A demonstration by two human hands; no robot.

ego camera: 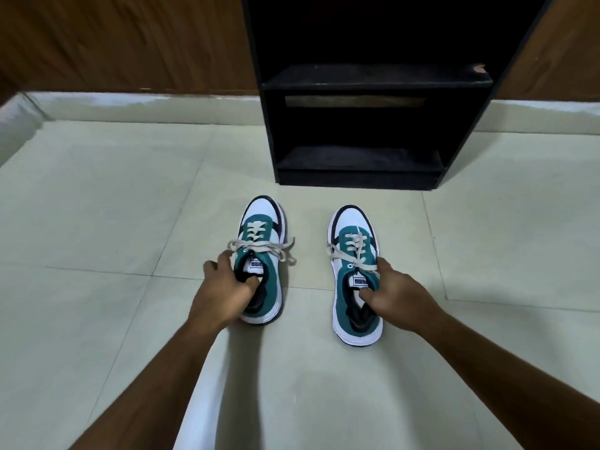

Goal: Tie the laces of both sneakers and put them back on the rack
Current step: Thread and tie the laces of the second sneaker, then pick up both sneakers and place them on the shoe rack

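Note:
Two teal, white and black sneakers stand on the floor, toes pointing at the black rack. My left hand grips the left sneaker at its collar, thumb inside the opening. Its cream laces spread out in a bow across the tongue. My right hand grips the right sneaker the same way, thumb inside by the tongue label. Cream laces cross its tongue in a knot. Both shoes seem to rest on the tiles.
The rack has two dark shelves, the lower and the upper, both bare. Pale floor tiles stretch left and right. A wooden wall runs behind, above a pale skirting.

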